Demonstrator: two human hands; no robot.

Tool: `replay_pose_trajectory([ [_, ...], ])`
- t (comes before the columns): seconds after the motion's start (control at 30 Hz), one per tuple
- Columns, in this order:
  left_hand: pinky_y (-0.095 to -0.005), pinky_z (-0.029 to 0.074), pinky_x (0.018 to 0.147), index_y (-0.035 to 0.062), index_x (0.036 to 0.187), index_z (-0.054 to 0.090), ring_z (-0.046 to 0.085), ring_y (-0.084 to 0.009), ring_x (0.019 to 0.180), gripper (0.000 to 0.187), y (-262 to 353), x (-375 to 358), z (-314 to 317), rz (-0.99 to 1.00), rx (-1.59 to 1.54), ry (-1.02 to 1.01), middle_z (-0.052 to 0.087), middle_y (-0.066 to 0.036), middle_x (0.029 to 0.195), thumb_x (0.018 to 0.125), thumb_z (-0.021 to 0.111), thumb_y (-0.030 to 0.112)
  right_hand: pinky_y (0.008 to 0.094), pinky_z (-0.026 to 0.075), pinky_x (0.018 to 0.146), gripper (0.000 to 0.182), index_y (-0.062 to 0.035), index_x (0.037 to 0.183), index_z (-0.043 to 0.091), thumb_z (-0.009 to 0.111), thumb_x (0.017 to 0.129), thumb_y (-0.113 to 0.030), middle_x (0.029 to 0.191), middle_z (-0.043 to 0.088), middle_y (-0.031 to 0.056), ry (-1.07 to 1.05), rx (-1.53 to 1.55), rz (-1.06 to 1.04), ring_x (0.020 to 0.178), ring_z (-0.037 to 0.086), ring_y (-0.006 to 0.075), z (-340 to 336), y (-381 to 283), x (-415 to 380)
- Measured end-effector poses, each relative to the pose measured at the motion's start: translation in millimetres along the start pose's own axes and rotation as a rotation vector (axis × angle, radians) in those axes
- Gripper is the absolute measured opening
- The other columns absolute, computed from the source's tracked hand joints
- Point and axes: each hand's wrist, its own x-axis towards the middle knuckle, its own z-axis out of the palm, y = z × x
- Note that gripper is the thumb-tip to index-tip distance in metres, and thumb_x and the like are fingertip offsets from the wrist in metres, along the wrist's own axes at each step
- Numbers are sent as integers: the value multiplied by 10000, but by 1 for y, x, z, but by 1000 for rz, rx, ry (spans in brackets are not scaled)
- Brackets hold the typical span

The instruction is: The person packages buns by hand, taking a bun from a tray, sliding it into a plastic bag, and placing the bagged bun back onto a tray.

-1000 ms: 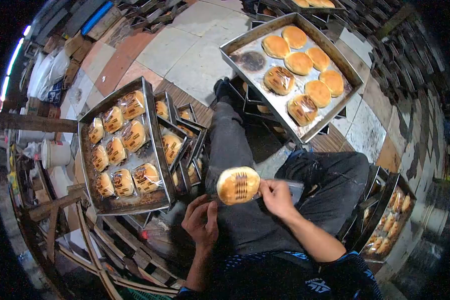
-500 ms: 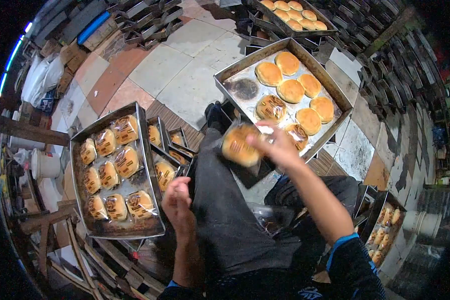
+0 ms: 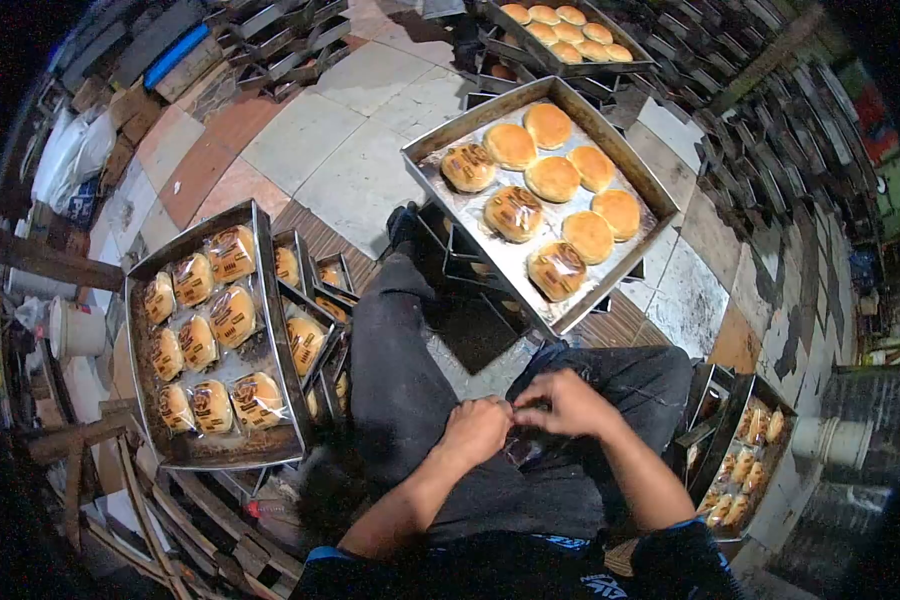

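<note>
Over the lap, my left hand and my right hand meet, both with curled fingers. Whatever is pinched between them is too small or hidden to make out. Just below the fingers, some clear printed plastic shows on the lap. Ahead is a metal tray of round golden buns. Along its left and near side sit three buns in clear printed wrappers, one of them a wrapped bun in the left corner. Several bare buns fill the rest.
To the left, a tilted metal tray holds several wrapped buns, with more trays beside it. Another bun tray stands at the back. On the right, a tray holds wrapped buns. Stacked dark trays line the right side.
The wrapped bun from my right hand now lies in the front tray's left corner. Both hands have come together over the lap, and the view has shifted slightly.
</note>
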Motion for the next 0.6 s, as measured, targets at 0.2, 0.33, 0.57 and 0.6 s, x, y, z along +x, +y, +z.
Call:
replay_pose_trajectory([
  [0.2, -458, 545, 725, -5, 1003, 702, 691, -359, 790, 458, 20, 0, -6, 18, -118, 197, 687, -193, 811, 896, 635, 436, 405, 508, 686, 161, 1, 925, 677, 717, 814, -109, 823, 663, 197, 470, -9, 30, 737, 640, 355, 54, 24, -53],
  [0.33, -363, 538, 792, 9, 1079, 702, 687, -259, 856, 491, 10, 1, -20, 144, -297, 250, 692, -170, 908, 820, 754, 423, 311, 491, 639, 100, -13, 929, 732, 690, 852, -61, 810, 681, 123, 977, -66, -47, 684, 623, 230, -6, -10, -60],
  [0.57, -200, 446, 614, -8, 1022, 685, 596, -83, 749, 126, 10, 39, -58, -67, -1459, 721, 661, -17, 857, 921, 655, 63, 244, 480, 644, 105, -7, 919, 760, 750, 817, -31, 810, 708, 72, 1048, 566, 22, 691, 612, 114, -26, -35, -38],
  [0.6, -205, 448, 614, -2, 1036, 689, 582, -73, 730, 145, 0, 42, -61, -62, -1380, 830, 686, -30, 902, 908, 675, 66, 260, 500, 673, 88, -14, 896, 761, 755, 810, -28, 828, 718, 88, 1074, 444, -31, 733, 650, 138, -27, -45, -29],
])
